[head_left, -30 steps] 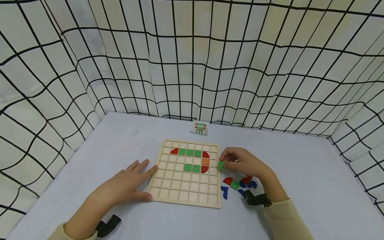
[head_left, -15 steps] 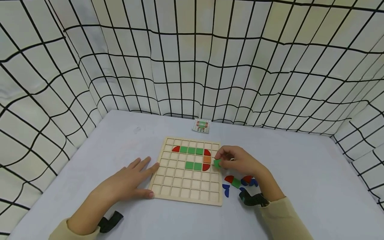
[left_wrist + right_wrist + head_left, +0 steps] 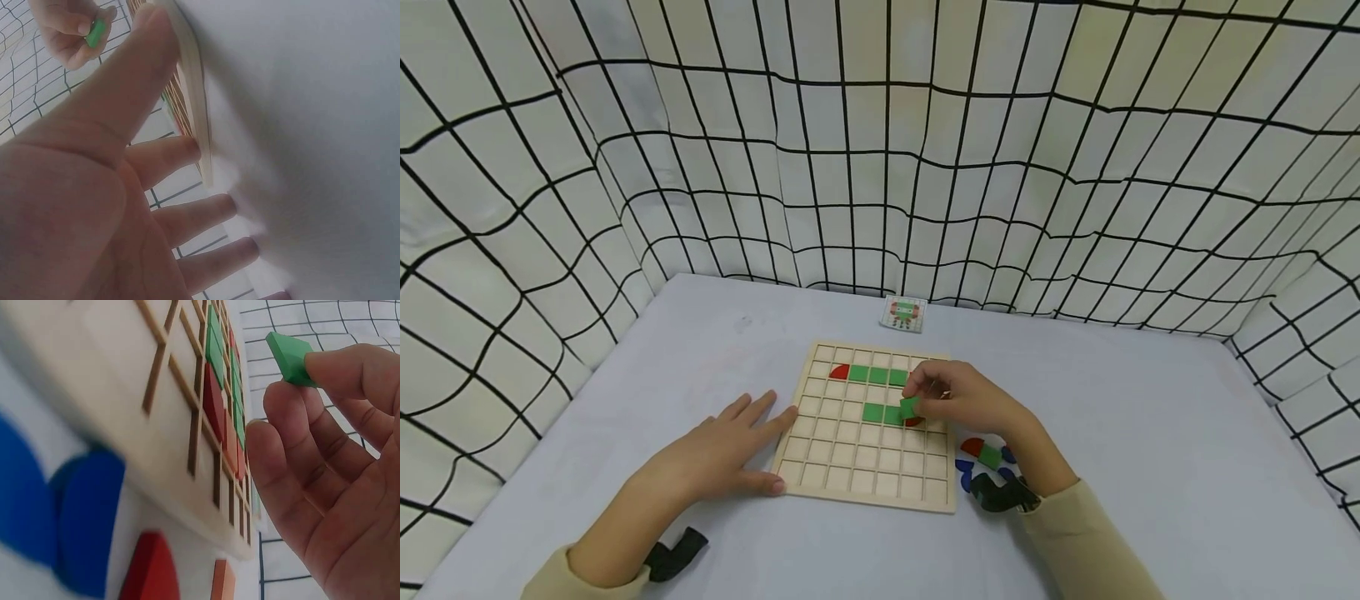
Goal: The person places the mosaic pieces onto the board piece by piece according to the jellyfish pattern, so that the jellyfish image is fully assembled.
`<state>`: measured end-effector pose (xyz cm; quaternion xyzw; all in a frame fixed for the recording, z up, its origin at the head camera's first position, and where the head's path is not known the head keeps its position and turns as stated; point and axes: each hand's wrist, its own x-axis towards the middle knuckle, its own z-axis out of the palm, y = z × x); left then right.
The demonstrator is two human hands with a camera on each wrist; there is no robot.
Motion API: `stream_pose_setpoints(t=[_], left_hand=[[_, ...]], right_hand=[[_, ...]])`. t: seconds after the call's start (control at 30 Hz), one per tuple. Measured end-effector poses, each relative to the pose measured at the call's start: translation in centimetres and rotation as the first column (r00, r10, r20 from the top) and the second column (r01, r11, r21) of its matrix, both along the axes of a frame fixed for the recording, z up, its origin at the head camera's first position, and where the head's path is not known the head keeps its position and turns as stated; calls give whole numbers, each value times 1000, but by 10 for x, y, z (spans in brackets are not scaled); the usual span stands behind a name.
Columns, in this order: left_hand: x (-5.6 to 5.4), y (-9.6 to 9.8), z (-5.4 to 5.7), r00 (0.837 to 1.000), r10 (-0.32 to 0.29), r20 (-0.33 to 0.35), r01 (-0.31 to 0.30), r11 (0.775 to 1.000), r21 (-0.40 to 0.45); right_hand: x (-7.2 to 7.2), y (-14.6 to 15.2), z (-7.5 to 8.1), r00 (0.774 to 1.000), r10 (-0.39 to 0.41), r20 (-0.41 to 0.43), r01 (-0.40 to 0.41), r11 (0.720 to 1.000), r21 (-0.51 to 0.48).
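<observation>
A green square tile [image 3: 289,357] is pinched between the thumb and fingers of my right hand [image 3: 970,398]. In the head view this hand hovers over the right part of a wooden grid board [image 3: 850,460], hiding some of its pieces. Set in the board are a row of green squares [image 3: 877,376] with a red quarter-round piece [image 3: 839,372] at its left end, and two green squares lower down. My left hand [image 3: 718,458] lies with spread fingers at the board's left side. Its thumb [image 3: 140,69] and index fingertip touch the board's edge.
Right of the board lie loose pieces: a red quarter-round [image 3: 972,447], a green square [image 3: 991,457] and several blue ones [image 3: 964,471], partly under the right wrist. A small printed card [image 3: 903,314] sits behind the board. Black netting [image 3: 887,175] surrounds the white table.
My right hand has carried the green tile leftward from beside the board to over its right-hand columns. The left hand keeps its place at the board's edge.
</observation>
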<state>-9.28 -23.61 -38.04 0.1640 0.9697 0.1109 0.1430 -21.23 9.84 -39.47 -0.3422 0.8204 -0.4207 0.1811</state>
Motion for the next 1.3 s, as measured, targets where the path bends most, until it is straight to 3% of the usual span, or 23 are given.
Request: stream_pose_setpoints(t=[0.13, 0.3, 0.7, 1.3], left_hand=[[1, -1, 0, 1000, 1, 1, -1, 1000, 0], [0, -2, -2, 1000, 8, 7, -8, 1000, 7], [-2, -1, -2, 1000, 13, 16, -13, 1000, 10], [-2, -2, 0, 1000, 10, 27, -10, 1000, 13]], right_hand=[[-2, -11, 1, 999, 30, -14, -30, 1000, -2], [-3, -23, 2, 998, 60, 30, -60, 998, -22], [-5, -50, 0, 997, 74, 21, -74, 997, 6], [-3, -82, -4, 995, 55, -79, -44, 989, 138]])
